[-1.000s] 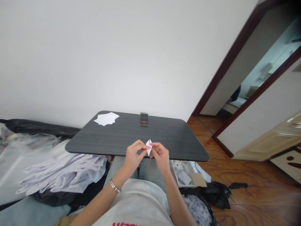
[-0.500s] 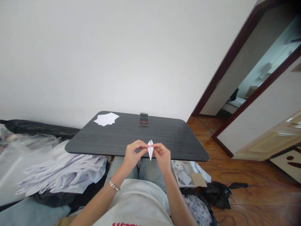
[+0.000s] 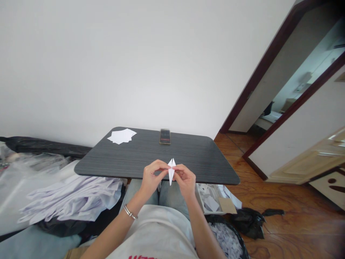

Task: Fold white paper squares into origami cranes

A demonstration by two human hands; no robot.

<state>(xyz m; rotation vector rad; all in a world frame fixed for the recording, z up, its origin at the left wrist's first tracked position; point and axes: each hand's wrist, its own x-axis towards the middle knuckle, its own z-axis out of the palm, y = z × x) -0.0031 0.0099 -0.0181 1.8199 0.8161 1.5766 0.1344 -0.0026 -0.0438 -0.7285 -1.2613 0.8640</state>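
Observation:
A small folded white paper piece (image 3: 171, 170), narrow and pointed at both ends, is held upright between my two hands above the near edge of the dark table (image 3: 205, 162). My left hand (image 3: 152, 178) pinches its left side with thumb and fingers closed. My right hand (image 3: 184, 180) pinches its right side, fingers curled. A silver bracelet sits on my left wrist.
A stack of white paper sheets (image 3: 122, 136) lies at the table's far left, a dark phone (image 3: 165, 136) at its far middle. Crumpled paper heaps (image 3: 72, 196) lie left; a cardboard box (image 3: 212, 201) and a black bag of paper (image 3: 229, 239) stand right. An open doorway is at the far right.
The paper piece has been turned from tilted to upright and shifted slightly left between my fingers; both hands stay close together at the table's near edge.

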